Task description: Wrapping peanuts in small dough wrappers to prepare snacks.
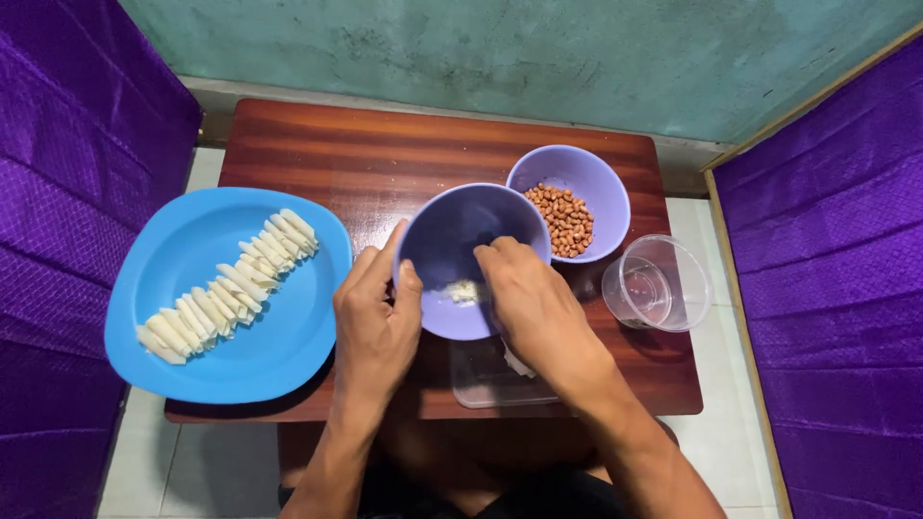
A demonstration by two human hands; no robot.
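A purple bowl (452,231) is tilted toward me over the small wooden table (385,154). My left hand (375,308) grips its left rim, thumb inside the edge. My right hand (529,298) reaches into the bowl, fingertips at a small lump of white dough or paste (463,290) at the bottom. A clear rectangular container (486,380) lies on the table under the bowl and my right wrist, partly hidden.
A blue plate (192,288) with a row of several rolled white wrappers (231,285) overhangs the table's left edge. A second purple bowl (586,178) holds peanuts (564,219). A clear plastic cup (657,284) stands at the right. Purple cushions flank both sides.
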